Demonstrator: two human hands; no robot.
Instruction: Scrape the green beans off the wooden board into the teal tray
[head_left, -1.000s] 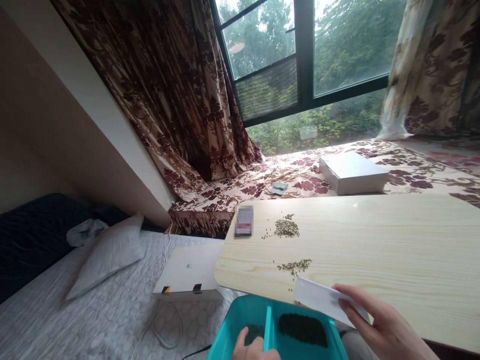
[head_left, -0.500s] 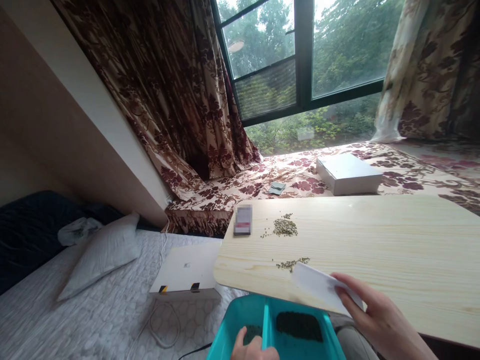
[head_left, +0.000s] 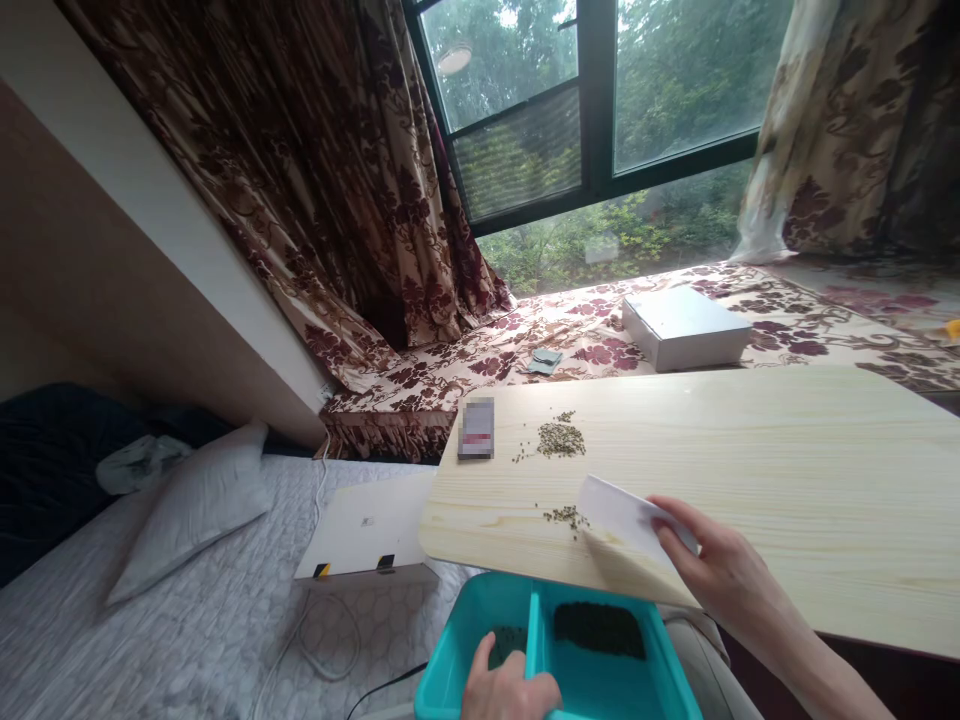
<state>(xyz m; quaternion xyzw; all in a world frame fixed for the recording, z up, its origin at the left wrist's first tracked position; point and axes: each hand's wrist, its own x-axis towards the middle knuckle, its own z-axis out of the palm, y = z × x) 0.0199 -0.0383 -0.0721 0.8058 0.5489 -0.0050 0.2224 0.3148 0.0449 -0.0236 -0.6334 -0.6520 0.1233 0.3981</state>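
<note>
The stiff white rectangular card (head_left: 626, 513) is above the pale wooden tabletop (head_left: 787, 470), beyond the two-compartment teal plastic bin (head_left: 669, 665); your right hand (head_left: 709, 560) pinches its near right end. Its long axis slants away leftward from your fingers, so its far end sits by the right side of the small greenish-brown seed scatter (head_left: 564, 517). That scatter lies left of your right hand; the card's tip is nearer it than either hand. Your left hand (head_left: 508, 690) is at the bin's divider, index finger extended into the left compartment; whether it grips, you cannot tell.
</note>
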